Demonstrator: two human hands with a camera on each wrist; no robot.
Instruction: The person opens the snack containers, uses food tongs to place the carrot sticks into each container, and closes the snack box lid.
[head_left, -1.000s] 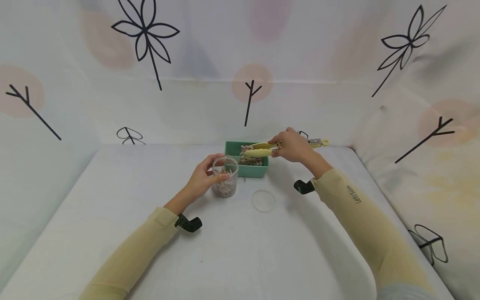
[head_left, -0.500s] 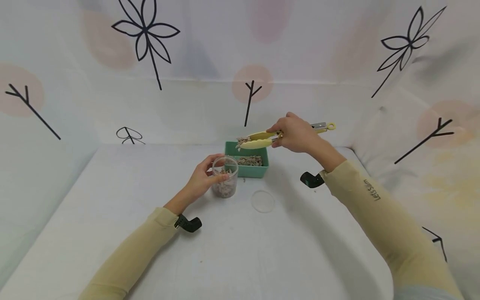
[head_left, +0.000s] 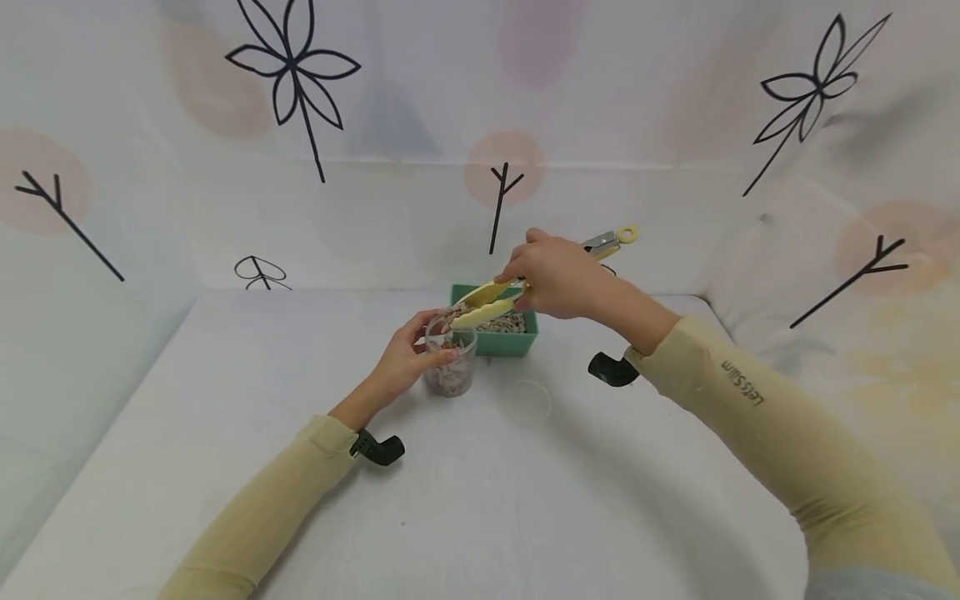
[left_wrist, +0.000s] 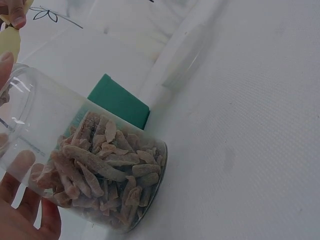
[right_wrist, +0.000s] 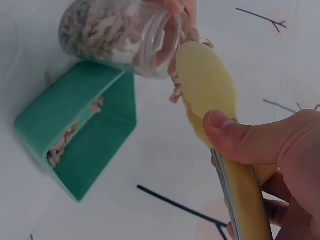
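Note:
My left hand (head_left: 401,360) grips a clear plastic jar (head_left: 462,375) around its upper part; the jar stands upright on the table. Inside it lie brownish dried strips (left_wrist: 105,170), filling roughly the lower half. In my right hand (head_left: 558,275) is a pair of yellow-tipped tongs (head_left: 487,312), held by the thumb and fingers. Their tips pinch a clump of the same strips (right_wrist: 177,90) right at the jar's open mouth. Behind the jar sits a green rectangular box (head_left: 510,343) with more strips (right_wrist: 65,142) along its bottom.
A clear round lid (head_left: 527,402) lies flat on the white table (head_left: 450,517), to the right of the jar. Small crumbs lie near the box. Patterned white cloth (head_left: 375,217) hangs behind and at both sides.
The right hand has lifted the tongs from the green box with a clump of strips, then moved left to the jar's mouth. The left hand and jar have stayed in place.

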